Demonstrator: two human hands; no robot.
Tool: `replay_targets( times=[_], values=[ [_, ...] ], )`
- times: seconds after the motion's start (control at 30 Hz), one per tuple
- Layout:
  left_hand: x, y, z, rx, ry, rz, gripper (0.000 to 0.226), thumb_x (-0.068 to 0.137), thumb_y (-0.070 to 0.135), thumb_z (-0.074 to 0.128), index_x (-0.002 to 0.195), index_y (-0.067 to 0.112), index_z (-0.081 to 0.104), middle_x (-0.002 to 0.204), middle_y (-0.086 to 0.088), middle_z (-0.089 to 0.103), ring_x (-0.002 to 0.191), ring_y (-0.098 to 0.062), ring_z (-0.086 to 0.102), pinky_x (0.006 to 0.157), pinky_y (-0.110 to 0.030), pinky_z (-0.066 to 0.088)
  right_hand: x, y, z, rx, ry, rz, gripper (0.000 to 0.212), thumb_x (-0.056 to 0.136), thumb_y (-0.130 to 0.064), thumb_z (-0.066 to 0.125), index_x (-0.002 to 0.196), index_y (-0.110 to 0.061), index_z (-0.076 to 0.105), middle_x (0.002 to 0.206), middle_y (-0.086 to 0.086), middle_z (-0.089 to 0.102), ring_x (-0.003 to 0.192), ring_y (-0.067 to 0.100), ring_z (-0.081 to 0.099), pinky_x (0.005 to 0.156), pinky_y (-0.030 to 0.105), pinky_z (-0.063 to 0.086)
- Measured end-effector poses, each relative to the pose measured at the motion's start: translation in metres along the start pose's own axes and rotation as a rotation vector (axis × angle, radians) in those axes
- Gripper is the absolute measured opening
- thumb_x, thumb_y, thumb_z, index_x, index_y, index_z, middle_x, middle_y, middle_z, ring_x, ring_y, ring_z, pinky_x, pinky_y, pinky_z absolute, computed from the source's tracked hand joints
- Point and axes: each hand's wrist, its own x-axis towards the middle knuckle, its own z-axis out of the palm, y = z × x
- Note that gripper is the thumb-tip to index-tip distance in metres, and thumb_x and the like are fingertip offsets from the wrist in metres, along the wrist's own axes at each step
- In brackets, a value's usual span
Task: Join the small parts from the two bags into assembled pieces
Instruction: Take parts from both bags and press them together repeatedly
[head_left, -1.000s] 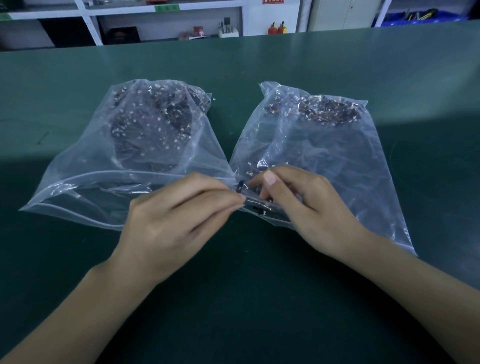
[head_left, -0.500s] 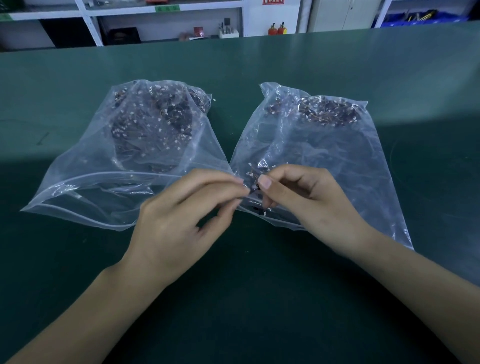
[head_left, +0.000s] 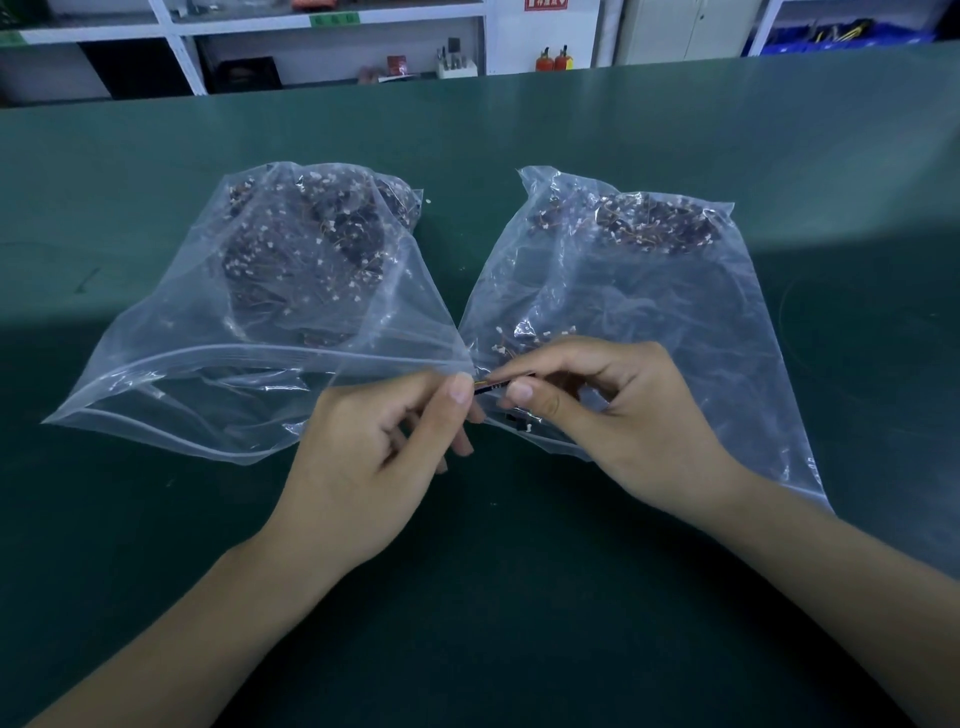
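Note:
Two clear plastic bags lie side by side on the green table. The left bag holds a heap of small dark parts with white connectors. The right bag holds a similar heap at its far end. Between the bags' near mouths, my left hand and my right hand meet fingertip to fingertip. Both pinch one small wired part, dark with thin yellow and red wires. Another small dark part lies just below it at the right bag's mouth.
The green table stretches wide around the bags. Beyond its far edge stand white shelves with small items and a cabinet. A few loose white bits lie between the bags.
Both hands have lifted slightly from the right bag's mouth. The small wired part now shows stretched between the two thumbs, and my left fingers have curled in more.

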Motion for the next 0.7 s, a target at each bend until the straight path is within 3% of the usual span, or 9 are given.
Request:
replay_targets(
  times=[0.2, 0.33, 0.43, 0.57, 0.7],
  values=[
    [0.001, 0.0, 0.003, -0.152, -0.036, -0.079, 0.027, 0.105, 0.045, 0.055, 0.093, 0.03, 0.074, 0.082, 0.002, 0.076, 0.067, -0.018, 0.072, 0.056, -0.015, 0.05, 0.0, 0.004, 0.001, -0.094, 0.034, -0.002, 0.02, 0.095, -0.027, 0.074, 0.113, -0.021, 0.08, 0.095, -0.011, 0.077, 0.085, 0.013, 0.069, 0.073, 0.017, 0.048],
    [0.001, 0.0, 0.003, -0.157, -0.003, -0.061, 0.021, 0.103, 0.041, 0.06, 0.093, 0.029, 0.073, 0.083, 0.001, 0.075, 0.067, -0.018, 0.071, 0.054, -0.019, 0.052, 0.0, 0.006, 0.001, -0.144, 0.016, 0.021, 0.017, 0.099, -0.026, 0.071, 0.099, -0.013, 0.081, 0.083, 0.0, 0.073, 0.075, 0.019, 0.063, 0.068, 0.033, 0.049],
    [0.001, 0.002, 0.003, -0.143, 0.008, -0.036, 0.018, 0.102, 0.039, 0.061, 0.089, 0.031, 0.072, 0.082, 0.002, 0.074, 0.066, -0.019, 0.07, 0.051, -0.027, 0.053, 0.0, 0.003, 0.002, -0.147, 0.023, 0.026, 0.022, 0.101, -0.028, 0.069, 0.087, -0.012, 0.077, 0.076, -0.001, 0.068, 0.071, 0.019, 0.059, 0.067, 0.035, 0.048],
    [0.0, 0.002, 0.002, -0.127, 0.027, -0.016, 0.02, 0.1, 0.038, 0.06, 0.085, 0.029, 0.07, 0.081, 0.003, 0.074, 0.064, -0.021, 0.068, 0.048, -0.039, 0.052, -0.001, -0.002, 0.003, -0.11, 0.014, 0.049, 0.02, 0.102, -0.028, 0.067, 0.09, -0.014, 0.077, 0.079, 0.001, 0.07, 0.074, 0.022, 0.062, 0.07, 0.046, 0.048],
    [0.0, 0.004, 0.001, -0.125, 0.021, -0.012, 0.022, 0.101, 0.037, 0.06, 0.085, 0.026, 0.071, 0.081, 0.003, 0.074, 0.064, -0.021, 0.068, 0.047, -0.041, 0.052, -0.002, -0.004, 0.002, -0.071, 0.002, 0.045, 0.011, 0.101, -0.02, 0.07, 0.096, -0.016, 0.079, 0.083, 0.0, 0.073, 0.075, 0.018, 0.064, 0.072, 0.044, 0.05]
  ],
)
